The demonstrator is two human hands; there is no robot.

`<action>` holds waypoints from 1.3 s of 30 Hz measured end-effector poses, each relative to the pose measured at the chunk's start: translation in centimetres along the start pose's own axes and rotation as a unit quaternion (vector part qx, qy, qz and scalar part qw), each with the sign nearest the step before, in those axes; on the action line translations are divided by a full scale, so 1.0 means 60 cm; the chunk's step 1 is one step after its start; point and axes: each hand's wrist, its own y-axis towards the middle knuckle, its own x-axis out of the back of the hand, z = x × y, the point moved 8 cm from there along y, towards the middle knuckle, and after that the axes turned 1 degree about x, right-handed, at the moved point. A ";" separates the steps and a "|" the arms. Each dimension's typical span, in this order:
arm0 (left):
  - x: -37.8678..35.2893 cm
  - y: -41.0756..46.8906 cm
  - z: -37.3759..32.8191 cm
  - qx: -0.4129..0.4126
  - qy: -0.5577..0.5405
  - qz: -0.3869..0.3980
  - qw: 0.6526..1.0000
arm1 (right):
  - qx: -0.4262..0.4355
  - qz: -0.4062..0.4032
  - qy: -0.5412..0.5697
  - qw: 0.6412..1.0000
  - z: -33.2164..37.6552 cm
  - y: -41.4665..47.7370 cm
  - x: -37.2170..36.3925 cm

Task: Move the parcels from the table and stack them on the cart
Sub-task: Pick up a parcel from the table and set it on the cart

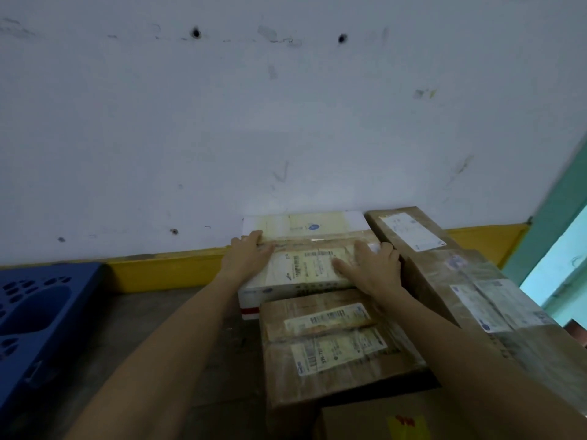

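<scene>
Against the scuffed white wall [286, 122], 2 bare hands clasped a white labelled parcel [305, 271].
The left hand [249, 255] curled its fingers over the parcel's far left corner. The right hand [371, 265] lay on the label with its thumb spread and its fingers bent down the right edge, against a tall brown parcel [476, 296]. The white parcel sat on the table [158, 344], between another white box [301, 222] behind and a taped brown parcel [333, 341] in front. A blue plastic platform [31, 312] lay well apart at left.
</scene>
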 end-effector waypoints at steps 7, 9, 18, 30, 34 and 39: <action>0.102 -0.026 -0.012 0.000 0.015 -0.073 0.997 | 0.025 -0.035 0.036 0.998 0.052 -0.009 0.061; 0.134 -0.043 -0.014 0.000 0.017 -0.098 0.995 | 0.034 -0.045 0.043 0.997 0.070 -0.020 0.077; 0.282 -0.158 0.028 -0.011 -0.005 -0.178 0.984 | 0.086 -0.109 0.050 0.989 0.183 -0.130 0.162; 0.436 -0.401 0.225 -0.054 0.006 -0.197 0.979 | 0.074 -0.143 0.078 0.984 0.360 -0.453 0.129; 0.463 -0.480 0.299 -0.047 0.017 -0.179 0.983 | 0.069 -0.136 0.086 0.985 0.404 -0.557 0.100; 0.500 -0.571 0.391 -0.039 -0.004 -0.177 0.983 | 0.064 -0.123 0.101 0.985 0.471 -0.658 0.064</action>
